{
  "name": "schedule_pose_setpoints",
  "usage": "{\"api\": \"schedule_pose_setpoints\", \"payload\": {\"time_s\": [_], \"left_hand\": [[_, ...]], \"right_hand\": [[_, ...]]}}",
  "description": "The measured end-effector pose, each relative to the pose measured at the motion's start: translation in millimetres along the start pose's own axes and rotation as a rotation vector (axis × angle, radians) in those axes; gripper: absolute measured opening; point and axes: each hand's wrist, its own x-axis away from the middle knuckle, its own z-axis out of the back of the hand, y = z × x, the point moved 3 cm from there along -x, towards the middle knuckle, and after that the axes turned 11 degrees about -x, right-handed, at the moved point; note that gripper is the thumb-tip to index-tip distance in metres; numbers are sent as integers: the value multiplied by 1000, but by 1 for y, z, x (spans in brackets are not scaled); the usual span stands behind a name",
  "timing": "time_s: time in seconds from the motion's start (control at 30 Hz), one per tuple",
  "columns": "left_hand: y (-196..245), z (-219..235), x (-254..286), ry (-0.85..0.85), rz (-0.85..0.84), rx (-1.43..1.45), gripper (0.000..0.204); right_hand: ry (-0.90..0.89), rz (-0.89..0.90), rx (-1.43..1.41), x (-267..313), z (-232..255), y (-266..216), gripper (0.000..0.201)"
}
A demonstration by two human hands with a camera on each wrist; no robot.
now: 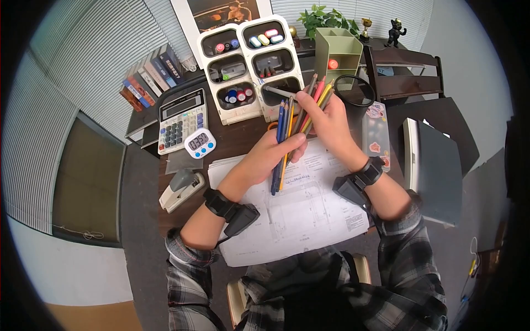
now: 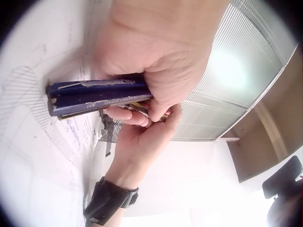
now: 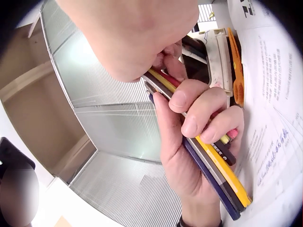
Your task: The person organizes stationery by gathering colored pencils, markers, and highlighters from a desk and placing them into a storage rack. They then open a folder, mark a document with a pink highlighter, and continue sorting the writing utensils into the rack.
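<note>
The left hand [image 1: 279,150] grips several upright pencils, among them blue pencils [image 1: 280,124] and a yellow one, their lower ends over the printed papers [image 1: 248,220]. Beside it the right hand [image 1: 334,124] pinches several more pencils, including a red pencil [image 1: 319,89] and a yellow one, fanned toward the upper right. A grey pencil [image 1: 280,91] points left from the right fingertips, across the front of the lower right organizer compartment. In the right wrist view the left hand [image 3: 189,137] curls its fingers round the bundle. The left wrist view shows blue pencil ends [image 2: 94,97] near the paper.
Behind the hands stands the white organizer [image 1: 236,117] with markers and erasers. A calculator [image 1: 182,121], a timer [image 1: 200,143] and a stapler [image 1: 181,190] lie left. At right are a black mesh cup [image 1: 355,91], a green holder [image 1: 346,47], a clear box [image 1: 375,129] and a dark binder [image 1: 436,171].
</note>
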Motion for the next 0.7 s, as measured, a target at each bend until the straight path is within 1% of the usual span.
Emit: {"api": "schedule_pose_setpoints", "payload": {"time_s": [0.07,0.13,0.17,0.23,0.27,0.4,0.47,0.5,0.57,0.6,0.67,0.7], "left_hand": [[1,-1,1,-8,-9,-3,26],[1,-3,-1,122,22,120,36],[3,-5,-2,113,14,123,36],[5,-4,-1,122,15,152,43],[3,-2,-1,108,18,158,44],[-5,2,-4,94,17,161,43],[-6,1,-4,118,42,219,37],[-5,1,-3,118,31,220,37],[-6,1,-1,161,79,316,36],[-3,0,0,180,87,314,36],[-7,2,-1,199,85,281,35],[-10,4,-2,220,88,240,35]], "right_hand": [[-7,5,-23,1,-1,-2,27],[0,-56,-97,3,-2,-9,26],[5,-50,-87,1,1,-10,26],[-8,90,5,-4,6,-14,26],[18,75,5,-3,6,-18,28],[36,122,67,-7,9,-21,29],[53,165,175,-10,8,-25,31],[47,172,180,-12,7,-31,31],[124,201,38,-14,9,-50,31],[140,289,141,-13,13,-72,32],[203,376,33,-18,26,-101,33],[246,392,98,-21,38,-111,34]]}}
